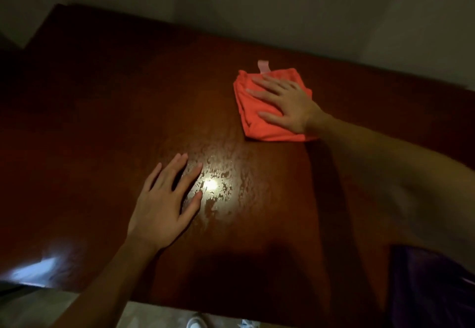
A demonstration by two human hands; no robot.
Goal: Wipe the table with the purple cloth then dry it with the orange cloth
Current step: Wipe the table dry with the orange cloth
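Observation:
A folded orange cloth (253, 119) with a pink loop tag lies on the dark red-brown table (102, 112), right of centre toward the back. My right hand (285, 104) presses flat on it, fingers straight and spread. My left hand (167, 204) rests flat on the bare tabletop nearer the front, fingers spread. Just right of its fingertips a wet, streaky patch (218, 186) glints under the light. The purple cloth (429, 289) lies dark at the front right corner, partly hidden under my right arm.
A pale wall runs along the table's far edge. The front edge of the table crosses the bottom of the view, with light floor and a white shoe (196, 321) below it. A bright reflection (38, 268) marks the front left corner.

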